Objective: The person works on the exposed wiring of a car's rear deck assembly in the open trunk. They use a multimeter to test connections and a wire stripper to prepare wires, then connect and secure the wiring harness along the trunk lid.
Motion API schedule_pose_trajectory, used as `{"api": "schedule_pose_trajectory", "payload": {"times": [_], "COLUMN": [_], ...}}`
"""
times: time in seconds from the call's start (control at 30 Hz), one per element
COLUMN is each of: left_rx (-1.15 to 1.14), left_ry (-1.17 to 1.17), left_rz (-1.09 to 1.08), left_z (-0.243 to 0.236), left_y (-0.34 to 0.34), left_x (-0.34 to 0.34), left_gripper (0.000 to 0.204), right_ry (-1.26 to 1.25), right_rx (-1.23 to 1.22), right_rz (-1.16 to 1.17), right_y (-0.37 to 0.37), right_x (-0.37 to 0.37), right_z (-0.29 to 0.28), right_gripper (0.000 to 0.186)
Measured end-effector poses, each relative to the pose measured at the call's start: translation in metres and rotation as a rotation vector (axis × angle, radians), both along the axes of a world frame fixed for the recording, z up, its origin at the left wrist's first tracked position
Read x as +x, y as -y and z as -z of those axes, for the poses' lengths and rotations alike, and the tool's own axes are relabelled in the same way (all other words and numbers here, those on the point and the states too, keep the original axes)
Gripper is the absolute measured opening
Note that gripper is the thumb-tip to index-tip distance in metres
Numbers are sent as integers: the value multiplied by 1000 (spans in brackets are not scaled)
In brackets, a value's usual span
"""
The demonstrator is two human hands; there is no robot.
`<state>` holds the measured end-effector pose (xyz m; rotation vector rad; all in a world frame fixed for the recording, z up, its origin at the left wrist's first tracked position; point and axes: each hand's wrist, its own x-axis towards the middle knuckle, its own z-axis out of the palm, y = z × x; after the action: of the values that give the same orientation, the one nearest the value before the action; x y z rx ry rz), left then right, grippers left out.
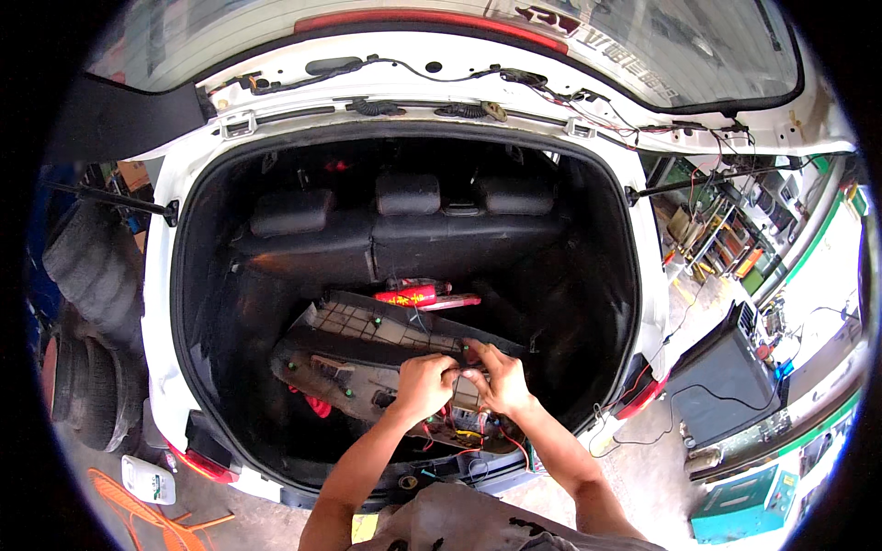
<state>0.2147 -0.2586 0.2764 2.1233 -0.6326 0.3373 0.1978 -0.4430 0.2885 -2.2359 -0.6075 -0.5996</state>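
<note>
With 12 o'clock toward the rear seatbacks (317, 257), I report the following. The trim panel (354, 369) lies inside-face up and askew in the car's cargo area, reaching from beneath my hands out toward 9 and 10 o'clock. My left hand (425, 387) is over it, fingers curled inward. My right hand (502, 382) adjoins at 3 o'clock of the left, thumb and forefinger drawn close together; I cannot tell what, if anything, either grip pinches. Red and yellow wires (469, 434) run at 6 o'clock, just below my hands. Green clips (349, 393) dot the panel. A red package (412, 296) sits at 11 o'clock, beyond the panel.
</note>
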Motion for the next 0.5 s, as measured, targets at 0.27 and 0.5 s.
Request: {"api": "schedule_pose_trajectory", "payload": {"times": [0.27, 0.5], "left_rx": [-158, -68], "left_ry": [-109, 119], "left_rz": [43, 7], "left_z": [-43, -70], "left_y": [27, 36], "left_x": [59, 89], "left_gripper": [9, 11], "right_ry": [175, 110], "right_rx": [-6, -83], "right_rz": [-55, 32], "right_y": [28, 34], "right_x": [60, 96], "right_z": [-33, -47], "right_gripper": [12, 7]}}
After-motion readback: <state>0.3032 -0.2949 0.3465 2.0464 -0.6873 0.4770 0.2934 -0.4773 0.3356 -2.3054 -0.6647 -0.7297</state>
